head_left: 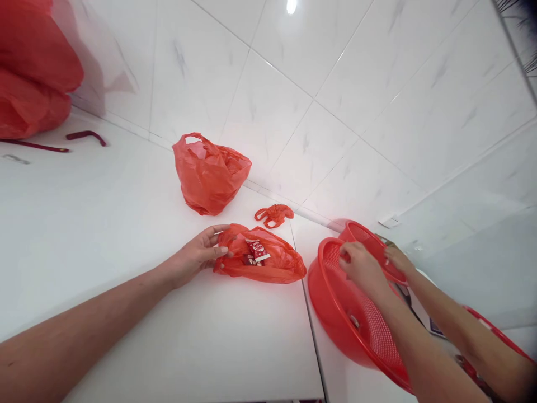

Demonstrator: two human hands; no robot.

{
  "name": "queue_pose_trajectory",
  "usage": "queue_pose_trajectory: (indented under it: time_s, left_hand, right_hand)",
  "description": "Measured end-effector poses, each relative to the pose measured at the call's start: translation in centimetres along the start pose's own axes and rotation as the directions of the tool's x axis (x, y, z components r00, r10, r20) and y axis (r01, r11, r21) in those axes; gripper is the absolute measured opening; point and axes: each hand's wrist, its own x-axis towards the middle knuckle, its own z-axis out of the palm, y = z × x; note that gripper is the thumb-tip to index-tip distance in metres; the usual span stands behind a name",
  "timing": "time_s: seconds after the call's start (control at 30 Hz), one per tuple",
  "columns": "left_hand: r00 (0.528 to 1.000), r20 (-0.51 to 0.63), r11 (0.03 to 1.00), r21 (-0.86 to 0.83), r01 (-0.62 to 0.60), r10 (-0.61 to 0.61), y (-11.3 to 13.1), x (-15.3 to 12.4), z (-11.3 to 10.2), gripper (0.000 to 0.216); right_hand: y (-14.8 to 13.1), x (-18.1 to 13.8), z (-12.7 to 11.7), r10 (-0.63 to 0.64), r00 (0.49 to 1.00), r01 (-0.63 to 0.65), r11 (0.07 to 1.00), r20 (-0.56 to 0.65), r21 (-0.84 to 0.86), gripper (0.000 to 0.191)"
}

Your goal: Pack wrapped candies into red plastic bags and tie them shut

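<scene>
My left hand [210, 246] is at the left end of a red plastic bag [281, 274], its fingers and thumb gripping the bag's rim. The bag lies open on the white table, with small wrapped snacks inside, including a red KitKat packet [257, 250]. My right hand [361, 266] is over the near-left rim of a large red plastic basket [335, 319], its fingers curled closed. Whatever those fingers hold, if anything, is hidden. A small wrapped piece [354, 321] lies inside the basket.
A filled red bag [210, 179] stands by the tiled wall, with a crumpled red bag [274, 215] beside it. Another person's hand [398, 263] is at a smaller red basket [364, 238]. Large red bags [33, 73] and glasses [86, 135] are at left.
</scene>
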Motion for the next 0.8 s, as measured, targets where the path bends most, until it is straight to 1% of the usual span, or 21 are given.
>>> queue_pose_trajectory:
  time_s: [0.07, 0.1, 0.13, 0.2, 0.3, 0.37, 0.4, 0.43, 0.47, 0.5, 0.53, 0.57, 0.6, 0.63, 0.67, 0.7, 0.73, 0.77, 0.8]
  left_hand:
    - [1.000, 0.009, 1.000, -0.012, -0.007, 0.007, 0.2, -0.1, 0.2, 0.062]
    - [1.000, 0.014, 1.000, -0.015, -0.006, 0.006, 0.3, -0.2, 0.2, 0.062]
    - [1.000, 0.019, 1.000, -0.018, -0.004, 0.004, 0.4, -0.2, 0.3, 0.061]
    - [1.000, 0.023, 1.000, -0.024, -0.006, 0.007, 0.6, -0.4, 0.4, 0.061]
    - [0.999, 0.037, 0.998, -0.049, -0.033, 0.035, 0.5, -0.5, 0.4, 0.059]
    - [0.998, 0.038, 0.997, -0.058, -0.056, 0.058, 0.4, -0.5, 0.3, 0.058]
    - [0.997, 0.035, 0.997, -0.054, -0.061, 0.063, 0.4, -0.5, 0.3, 0.059]
    - [0.998, 0.029, 0.997, -0.046, -0.061, 0.062, 0.3, -0.5, 0.2, 0.060]
    - [0.998, 0.025, 0.998, -0.033, -0.056, 0.057, 0.3, -0.5, 0.1, 0.061]
    - [0.999, 0.022, 0.999, -0.023, -0.049, 0.050, 0.3, -0.5, 0.1, 0.062]
    - [0.999, 0.021, 0.999, -0.018, -0.043, 0.043, 0.4, -0.5, 0.0, 0.062]
    - [0.999, 0.021, 0.999, -0.017, -0.039, 0.040, 0.4, -0.5, 0.0, 0.062]
    - [0.999, 0.018, 0.999, -0.020, -0.039, 0.040, 0.4, -0.5, 0.0, 0.062]
    - [0.999, 0.016, 0.999, -0.025, -0.041, 0.041, 0.4, -0.5, 0.0, 0.062]
    - [0.999, 0.016, 0.999, -0.028, -0.041, 0.042, 0.4, -0.4, 0.0, 0.062]
    - [0.999, 0.014, 0.999, -0.028, -0.042, 0.042, 0.3, -0.4, 0.0, 0.061]
    - [0.999, 0.012, 0.999, -0.024, -0.042, 0.042, 0.2, -0.4, 0.0, 0.061]
    - [0.999, 0.009, 0.999, -0.016, -0.043, 0.043, 0.1, -0.3, 0.0, 0.061]
    - [0.999, 0.007, 0.999, -0.007, -0.043, 0.043, 0.0, -0.2, 0.1, 0.062]
  right_hand:
    - [-3.2, -0.6, 0.8, -0.138, 0.986, 0.133, 0.990, -0.091, -0.053, 0.009]
    - [-4.9, -0.8, 0.9, -0.227, 0.966, 0.218, 0.973, -0.126, -0.078, 0.008]
    - [-6.6, -0.9, 1.1, -0.326, 0.934, 0.314, 0.944, -0.146, -0.100, 0.008]
    - [-9.8, -0.7, 1.6, -0.489, 0.867, 0.480, 0.872, -0.102, -0.100, 0.013]
    - [-13.5, -0.1, 3.7, -0.685, 0.729, 0.682, 0.724, 0.014, -0.102, 0.023]
    - [-14.9, 0.3, 5.2, -0.763, 0.639, 0.769, 0.637, 0.101, -0.058, 0.026]
    - [-15.2, 0.4, 5.7, -0.781, 0.609, 0.790, 0.612, 0.136, -0.023, 0.028]
    - [-15.1, 0.4, 5.9, -0.783, 0.601, 0.792, 0.610, 0.158, 0.010, 0.031]
    - [-14.7, 0.4, 5.8, -0.760, 0.630, 0.766, 0.642, 0.160, 0.031, 0.034]
    - [-14.0, 0.4, 5.4, -0.709, 0.691, 0.712, 0.701, 0.140, 0.036, 0.033]
    - [-12.9, 0.3, 4.8, -0.639, 0.762, 0.640, 0.768, 0.106, 0.030, 0.031]
    - [-11.5, 0.3, 4.1, -0.539, 0.840, 0.539, 0.842, 0.065, 0.015, 0.026]
    - [-9.8, 0.3, 3.4, -0.450, 0.892, 0.451, 0.893, 0.033, -0.007, 0.025]
    - [-7.9, 0.2, 2.9, -0.374, 0.927, 0.374, 0.927, 0.024, -0.030, 0.027]
    - [-5.9, 0.2, 2.5, -0.250, 0.967, 0.252, 0.965, 0.041, -0.070, 0.026]
    - [-3.8, 0.0, 2.4, -0.129, 0.984, 0.144, 0.983, 0.124, -0.113, 0.023]
    - [-1.8, -0.3, 2.4, 0.022, 0.981, 0.010, 0.987, 0.192, -0.162, 0.020]
    - [0.1, -0.8, 2.7, 0.146, 0.956, -0.098, 0.977, 0.256, -0.190, 0.018]
    - [1.7, -1.6, 3.1, 0.217, 0.932, -0.162, 0.966, 0.290, -0.203, 0.017]
